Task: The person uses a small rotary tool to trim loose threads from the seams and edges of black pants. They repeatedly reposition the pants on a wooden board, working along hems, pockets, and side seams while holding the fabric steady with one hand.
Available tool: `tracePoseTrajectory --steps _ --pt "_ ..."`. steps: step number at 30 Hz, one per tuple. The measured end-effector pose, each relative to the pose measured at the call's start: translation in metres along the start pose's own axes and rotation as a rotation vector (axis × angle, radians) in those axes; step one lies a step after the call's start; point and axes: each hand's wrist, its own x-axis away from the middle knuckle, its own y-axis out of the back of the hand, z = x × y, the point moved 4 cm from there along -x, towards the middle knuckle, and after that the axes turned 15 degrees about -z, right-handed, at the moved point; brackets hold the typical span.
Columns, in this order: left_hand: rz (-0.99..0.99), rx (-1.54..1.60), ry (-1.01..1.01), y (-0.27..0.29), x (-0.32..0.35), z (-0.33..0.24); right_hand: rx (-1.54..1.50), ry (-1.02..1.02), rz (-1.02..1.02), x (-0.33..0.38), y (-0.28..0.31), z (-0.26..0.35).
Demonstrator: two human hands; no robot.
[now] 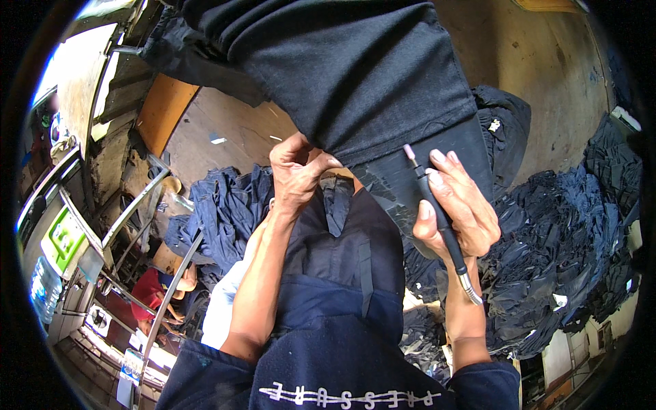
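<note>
A black denim garment leg (362, 75) lies across the upper middle, its stitched hem running over a dark, scratched flat board (386, 181). My left hand (295, 174) pinches the hem's left corner between thumb and fingers. In my right hand (465, 212) is a slim black rotary grinder pen (451, 242) with a small pinkish tip and a metal spring sleeve at its lower end. The tip points up at the board just below the hem; whether it touches cannot be made out. My right fingers are wrapped loosely along the pen.
Folded dark garments (553, 253) are heaped on the right, and blue denim pieces (229, 198) lie at left. A wooden panel (547, 89) stretches behind. Metal rails (137, 208) and a green plastic item (63, 239) are far left. Another person in red (147, 294) sits lower left.
</note>
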Motion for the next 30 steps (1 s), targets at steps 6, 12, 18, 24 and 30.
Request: tracePoseTrajectory --steps 6,12,18,24,30 --pt "-0.023 0.036 0.034 0.001 0.0 0.003 0.034 0.006 -0.01 0.0 0.003 -0.002" --pt "-0.03 -0.044 -0.019 0.002 -0.001 0.002 0.058 -0.009 -0.036 0.002 0.006 -0.005" --pt "-0.036 -0.035 -0.027 0.001 -0.002 0.005 0.041 -0.023 -0.014 0.001 0.009 -0.005" --pt "-0.038 -0.016 -0.02 0.002 -0.001 0.008 0.028 0.011 -0.044 0.002 0.007 -0.009" --pt "-0.056 -0.014 -0.015 0.003 -0.001 0.008 0.083 -0.044 -0.122 0.002 0.007 -0.011"
